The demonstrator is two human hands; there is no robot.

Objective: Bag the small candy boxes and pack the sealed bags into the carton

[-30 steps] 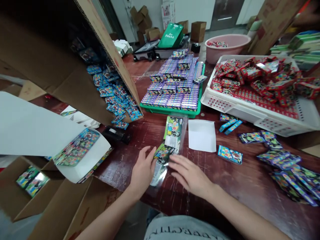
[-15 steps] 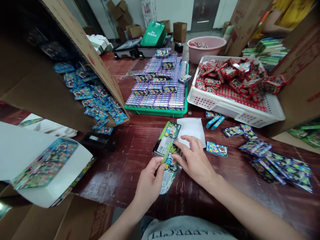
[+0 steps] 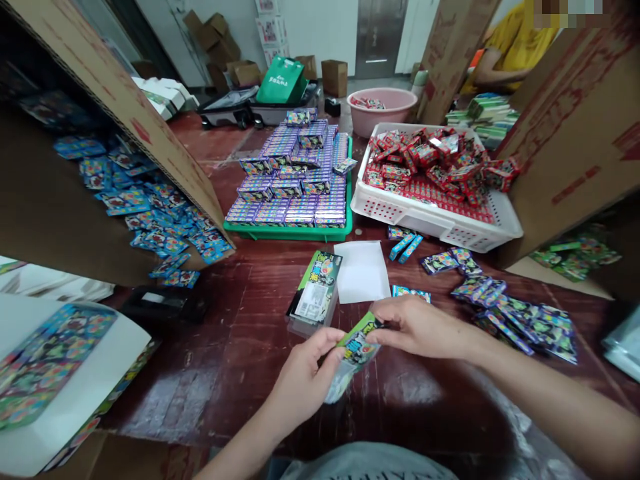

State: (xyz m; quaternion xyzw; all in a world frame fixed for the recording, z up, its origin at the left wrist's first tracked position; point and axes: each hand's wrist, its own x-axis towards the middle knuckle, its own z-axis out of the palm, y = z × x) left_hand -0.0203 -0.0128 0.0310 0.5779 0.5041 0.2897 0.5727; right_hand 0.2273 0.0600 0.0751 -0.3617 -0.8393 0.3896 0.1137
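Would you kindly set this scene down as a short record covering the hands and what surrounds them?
Left hand: pinching green-and-black packet
Right hand: gripping same packet's upper end
Just beyond: similar packaging, flat, beside white sheet
Green tray: rows of purple boxes
White basket: red packs, heaped

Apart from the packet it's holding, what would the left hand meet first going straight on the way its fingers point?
Most likely the right hand, which grips the other end of the packet that the left hand holds. Depth is unclear, so it might pass slightly above or below.
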